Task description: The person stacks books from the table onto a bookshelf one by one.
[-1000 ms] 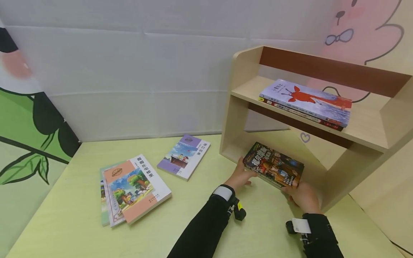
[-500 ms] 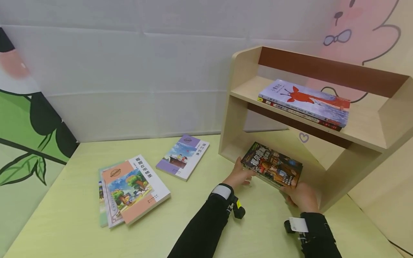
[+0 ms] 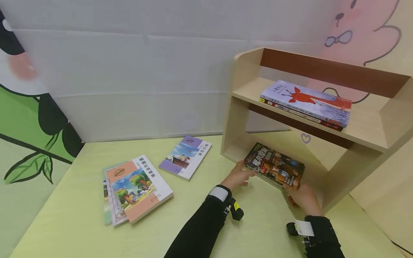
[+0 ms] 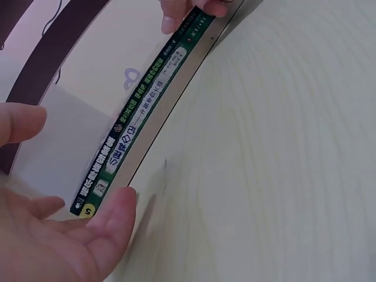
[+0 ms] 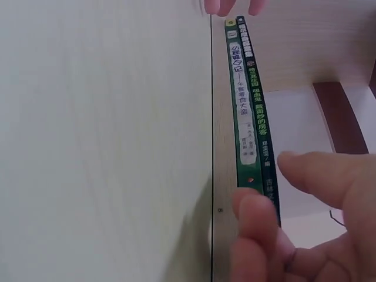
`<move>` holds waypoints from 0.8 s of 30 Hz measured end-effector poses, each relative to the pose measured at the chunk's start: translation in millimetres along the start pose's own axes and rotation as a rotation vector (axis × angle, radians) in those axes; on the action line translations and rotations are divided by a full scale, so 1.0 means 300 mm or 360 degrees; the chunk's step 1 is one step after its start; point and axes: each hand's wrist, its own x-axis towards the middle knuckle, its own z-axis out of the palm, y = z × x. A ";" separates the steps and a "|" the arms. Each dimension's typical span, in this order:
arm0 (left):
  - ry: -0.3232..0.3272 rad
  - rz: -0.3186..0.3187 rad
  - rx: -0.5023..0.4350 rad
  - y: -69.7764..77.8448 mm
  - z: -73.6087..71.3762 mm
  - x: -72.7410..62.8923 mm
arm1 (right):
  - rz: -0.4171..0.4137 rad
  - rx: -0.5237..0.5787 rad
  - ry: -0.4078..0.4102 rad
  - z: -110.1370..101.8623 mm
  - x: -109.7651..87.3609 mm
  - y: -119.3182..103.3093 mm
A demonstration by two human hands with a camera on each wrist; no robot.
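Two stacked books [image 3: 274, 165] lie flat on the bookshelf's lower board, a dark-covered one over one with a green spine [image 5: 244, 111]. My left hand [image 3: 238, 176] is at their left end, fingers spread and some touching the end. In the left wrist view its thumb [image 4: 117, 214] is by the spine corner. At the other end my right hand [image 3: 304, 197] holds the stack's corner, with a finger over the cover and the thumb [image 5: 257, 208] at the spines. The wooden bookshelf [image 3: 335, 168] stands on the table; its upper board bears a stack topped by a giraffe book [image 3: 306, 102].
On the pale yellow-green table [image 3: 80, 236], a fanned pile under an orange-and-white book [image 3: 138, 188] lies at the left. A purple-and-white book [image 3: 185, 157] lies between that pile and the bookshelf. A white-covered wall [image 3: 145, 71] rises behind.
Both hands stay at the ends of the two books, which keep their place on the lower board. The head view shifts slightly.
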 end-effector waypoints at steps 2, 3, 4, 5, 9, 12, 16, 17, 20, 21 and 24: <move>-0.0003 0.0007 0.0010 -0.002 -0.006 -0.013 | -0.0014 -0.0002 0.0000 0.003 -0.008 -0.007; -0.0005 0.0008 0.0025 -0.003 -0.009 -0.020 | -0.0021 0.0023 -0.0002 0.005 -0.012 -0.012; -0.0010 0.0013 0.0043 -0.005 -0.011 -0.028 | -0.0018 0.0045 -0.0001 0.009 -0.018 -0.018; -0.0022 0.0016 0.0058 -0.007 -0.014 -0.036 | -0.0029 0.0078 0.0003 0.013 -0.023 -0.024; -0.0102 0.0069 0.0110 -0.013 -0.030 -0.085 | -0.0066 0.0219 -0.0004 0.034 -0.044 -0.073; -0.0156 0.0134 0.0150 -0.011 -0.059 -0.142 | -0.0113 0.0243 -0.0075 0.054 -0.061 -0.134; -0.0166 0.0210 0.0194 -0.002 -0.124 -0.239 | -0.0243 0.0259 -0.0213 0.104 -0.082 -0.226; -0.0155 0.0234 0.0211 0.002 -0.143 -0.266 | -0.0285 0.0277 -0.0240 0.121 -0.086 -0.250; -0.0108 0.0324 0.0287 0.015 -0.213 -0.350 | -0.0422 0.0350 -0.0326 0.176 -0.101 -0.323; -0.0085 0.0359 0.0306 0.019 -0.241 -0.379 | -0.0466 0.0382 -0.0356 0.197 -0.107 -0.348; 0.0016 0.0441 0.0313 0.033 -0.343 -0.470 | -0.0648 0.0440 -0.0454 0.266 -0.124 -0.418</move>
